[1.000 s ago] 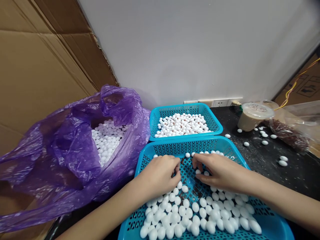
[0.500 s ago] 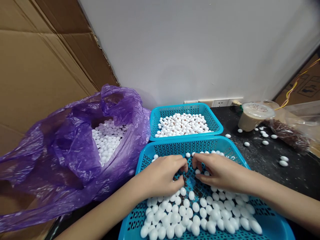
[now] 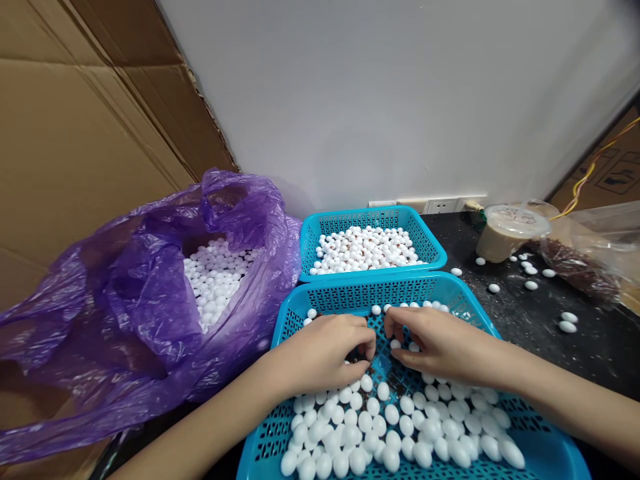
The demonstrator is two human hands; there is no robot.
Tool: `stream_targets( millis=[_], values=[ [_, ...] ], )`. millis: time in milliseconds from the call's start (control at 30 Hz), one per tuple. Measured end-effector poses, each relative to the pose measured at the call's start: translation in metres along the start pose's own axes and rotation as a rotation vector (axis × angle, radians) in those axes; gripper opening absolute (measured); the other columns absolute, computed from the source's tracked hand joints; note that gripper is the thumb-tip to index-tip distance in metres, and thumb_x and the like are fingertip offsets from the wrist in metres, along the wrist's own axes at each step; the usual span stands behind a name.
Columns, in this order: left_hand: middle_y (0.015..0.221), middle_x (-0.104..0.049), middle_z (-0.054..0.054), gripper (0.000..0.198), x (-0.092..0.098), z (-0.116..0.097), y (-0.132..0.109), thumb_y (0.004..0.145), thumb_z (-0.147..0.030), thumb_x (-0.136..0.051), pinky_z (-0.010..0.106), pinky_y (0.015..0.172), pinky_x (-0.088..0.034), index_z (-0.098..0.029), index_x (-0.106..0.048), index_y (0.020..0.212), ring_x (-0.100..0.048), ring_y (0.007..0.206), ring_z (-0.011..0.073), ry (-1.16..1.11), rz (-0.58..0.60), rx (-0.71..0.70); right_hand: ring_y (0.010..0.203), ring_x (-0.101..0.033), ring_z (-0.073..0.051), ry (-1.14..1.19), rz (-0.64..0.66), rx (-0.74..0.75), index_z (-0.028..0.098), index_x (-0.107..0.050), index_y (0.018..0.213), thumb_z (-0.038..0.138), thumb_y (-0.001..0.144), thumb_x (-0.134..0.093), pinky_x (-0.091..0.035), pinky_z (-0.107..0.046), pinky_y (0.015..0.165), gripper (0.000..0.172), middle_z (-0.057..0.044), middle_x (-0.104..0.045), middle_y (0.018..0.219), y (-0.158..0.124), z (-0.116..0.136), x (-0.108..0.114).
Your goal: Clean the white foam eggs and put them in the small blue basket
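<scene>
Both of my hands reach into the near blue plastic basket (image 3: 367, 291), which holds many small white egg-shaped balls (image 3: 393, 415). My left hand (image 3: 330, 350) is over the basket's left middle, its fingers curled down close to the thumb tip. Whatever lies between those fingertips is too small to make out. Facing it, my right hand (image 3: 437, 343) keeps a gap between bent fingers and thumb. A few white balls show in and beside that gap, and I see none gripped. Dark brown bits (image 3: 397, 383) are scattered on the basket floor between the hands.
A second blue basket (image 3: 434, 248) of white balls with brown bits stands behind. On the left lies a purple plastic bag (image 3: 135, 287) holding more balls. A lidded drink cup (image 3: 500, 237), loose balls (image 3: 567, 327) and a bag of brown material (image 3: 580, 267) occupy the dark table's right side.
My left hand has dipped slightly, and its fingers have curled closer to the thumb. My right hand and the baskets look unmoved.
</scene>
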State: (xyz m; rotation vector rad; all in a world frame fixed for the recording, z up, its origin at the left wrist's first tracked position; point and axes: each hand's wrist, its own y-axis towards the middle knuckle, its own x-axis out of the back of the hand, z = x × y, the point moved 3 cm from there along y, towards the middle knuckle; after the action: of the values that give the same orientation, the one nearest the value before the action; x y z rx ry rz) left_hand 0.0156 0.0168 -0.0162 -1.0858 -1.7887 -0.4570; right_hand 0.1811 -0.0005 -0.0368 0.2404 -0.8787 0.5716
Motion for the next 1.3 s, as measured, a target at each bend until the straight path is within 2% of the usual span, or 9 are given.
stream_targets(
  millis=[267, 400, 533, 767, 867, 1033, 1100, 1300],
  values=[
    [0.078, -0.059, 0.001, 0.008, 0.004, -0.006, 0.001, 0.074, -0.014, -0.052, 0.027, 0.069, -0.040, -0.018, -0.058, 0.076, -0.054, 0.079, 0.0164, 0.018, -0.049, -0.016, 0.061, -0.049, -0.013, -0.001, -0.005, -0.004, 0.020, -0.051, 0.085, 0.017, 0.074, -0.052, -0.033, -0.025, 0.052, 0.011, -0.001, -0.059, 0.075, 0.000, 0.001, 0.000],
    [0.074, -0.057, 0.001, 0.007, 0.005, -0.007, 0.002, 0.073, -0.013, -0.050, 0.027, 0.065, -0.041, -0.017, -0.056, 0.075, -0.054, 0.074, 0.0161, -0.023, -0.073, -0.022, 0.061, -0.050, -0.014, 0.009, -0.011, -0.006, 0.020, -0.052, 0.085, 0.016, 0.074, -0.052, -0.033, -0.025, 0.052, 0.012, -0.002, -0.060, 0.076, 0.000, 0.001, 0.001],
    [0.082, -0.059, 0.002, 0.010, 0.004, -0.005, 0.002, 0.077, -0.011, -0.049, 0.026, 0.068, -0.042, -0.017, -0.056, 0.081, -0.056, 0.079, 0.0157, -0.084, -0.086, -0.057, 0.062, -0.050, -0.014, 0.017, -0.014, -0.012, 0.020, -0.052, 0.085, 0.017, 0.074, -0.053, -0.034, -0.025, 0.052, 0.012, -0.002, -0.060, 0.075, 0.000, 0.002, 0.002],
    [0.090, -0.060, 0.002, 0.015, 0.008, -0.005, 0.004, 0.082, -0.008, -0.049, 0.026, 0.075, -0.044, -0.017, -0.057, 0.092, -0.056, 0.087, 0.0139, -0.140, -0.161, -0.110, 0.065, -0.054, -0.013, 0.205, -0.116, -0.024, 0.019, -0.050, 0.097, 0.020, 0.083, -0.048, -0.040, -0.027, 0.055, 0.014, -0.004, -0.061, 0.088, 0.003, 0.001, 0.008],
    [0.089, -0.061, 0.001, 0.017, 0.012, -0.006, 0.003, 0.083, -0.007, -0.050, 0.024, 0.076, -0.046, -0.018, -0.058, 0.092, -0.057, 0.085, 0.0120, -0.182, -0.235, -0.127, 0.068, -0.055, -0.012, 0.311, -0.165, -0.023, 0.018, -0.051, 0.095, 0.024, 0.087, -0.046, -0.042, -0.026, 0.056, 0.011, -0.005, -0.060, 0.092, 0.005, 0.002, 0.013],
    [0.087, -0.061, 0.000, 0.013, 0.021, -0.005, 0.002, 0.082, -0.008, -0.055, 0.021, 0.072, -0.050, -0.019, -0.060, 0.087, -0.058, 0.081, 0.0102, -0.286, -0.488, -0.082, 0.080, -0.055, -0.014, 0.519, -0.242, 0.019, 0.020, -0.051, 0.098, 0.032, 0.090, -0.046, -0.046, -0.027, 0.065, 0.015, -0.005, -0.057, 0.096, 0.007, 0.002, 0.019],
    [0.085, -0.061, 0.000, 0.009, 0.024, -0.005, 0.001, 0.081, -0.010, -0.056, 0.020, 0.069, -0.051, -0.018, -0.060, 0.083, -0.058, 0.080, 0.0101, -0.328, -0.553, -0.050, 0.082, -0.054, -0.014, 0.595, -0.249, 0.033, 0.020, -0.051, 0.098, 0.032, 0.090, -0.047, -0.046, -0.027, 0.066, 0.016, -0.004, -0.056, 0.096, 0.008, 0.001, 0.019],
    [0.080, -0.063, -0.001, 0.005, 0.025, -0.002, 0.002, 0.078, -0.011, -0.062, 0.020, 0.070, -0.053, -0.016, -0.062, 0.078, -0.061, 0.076, 0.0096, -0.445, -0.585, -0.017, 0.079, -0.053, -0.012, 0.747, -0.204, 0.019, 0.020, -0.052, 0.096, 0.034, 0.090, -0.050, -0.043, -0.024, 0.062, 0.015, -0.003, -0.056, 0.092, 0.008, 0.002, 0.019]
  ],
)
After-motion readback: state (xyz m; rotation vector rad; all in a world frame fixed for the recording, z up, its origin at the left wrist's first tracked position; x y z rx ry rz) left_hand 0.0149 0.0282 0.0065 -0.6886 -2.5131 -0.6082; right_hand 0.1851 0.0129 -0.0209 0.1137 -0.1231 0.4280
